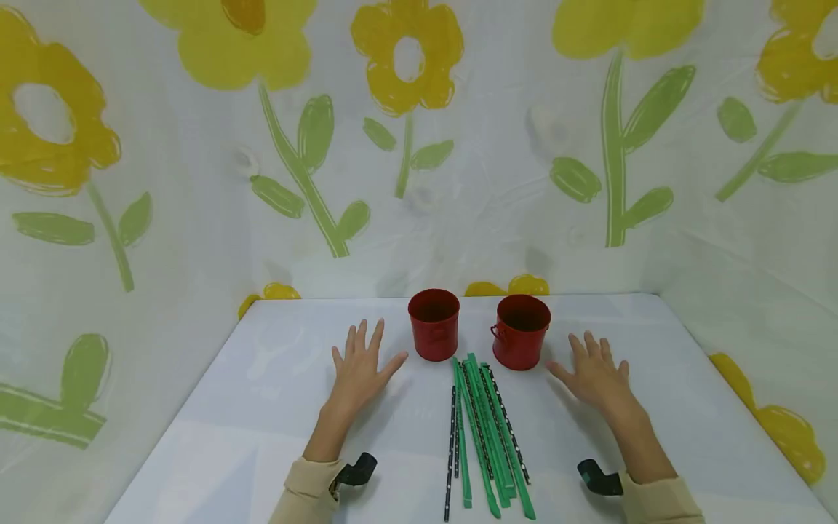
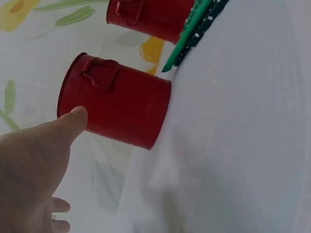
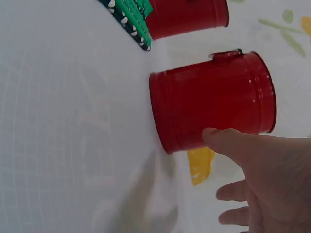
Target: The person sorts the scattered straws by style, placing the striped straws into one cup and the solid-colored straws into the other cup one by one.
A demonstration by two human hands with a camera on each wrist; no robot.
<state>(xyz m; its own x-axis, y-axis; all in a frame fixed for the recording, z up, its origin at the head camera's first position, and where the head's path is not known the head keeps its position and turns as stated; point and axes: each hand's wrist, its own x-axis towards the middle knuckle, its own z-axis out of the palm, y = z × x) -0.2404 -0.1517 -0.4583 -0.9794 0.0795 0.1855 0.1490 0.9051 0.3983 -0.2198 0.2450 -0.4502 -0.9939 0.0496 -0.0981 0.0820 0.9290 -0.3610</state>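
Two red metal buckets stand upright side by side: the left bucket (image 1: 435, 335) and the right bucket (image 1: 520, 342). In front of them lies a loose bundle of green sticks (image 1: 481, 422) and dark dotted sticks (image 1: 450, 451). My left hand (image 1: 358, 371), fingers spread, is left of the left bucket and holds nothing. To the right of the right bucket, my right hand (image 1: 599, 378) is spread and holds nothing. In each wrist view the thumb overlaps the nearer bucket (image 2: 121, 102), (image 3: 214, 102); contact cannot be told there, though the head view shows gaps.
The white table (image 1: 249, 407) has its back edge just behind the buckets. A white cloth with yellow flowers (image 1: 409, 58) and green leaves hangs behind and at both sides. A black wrist mount (image 1: 358, 469) sticks out beside the left cuff, another (image 1: 599, 479) beside the right cuff.
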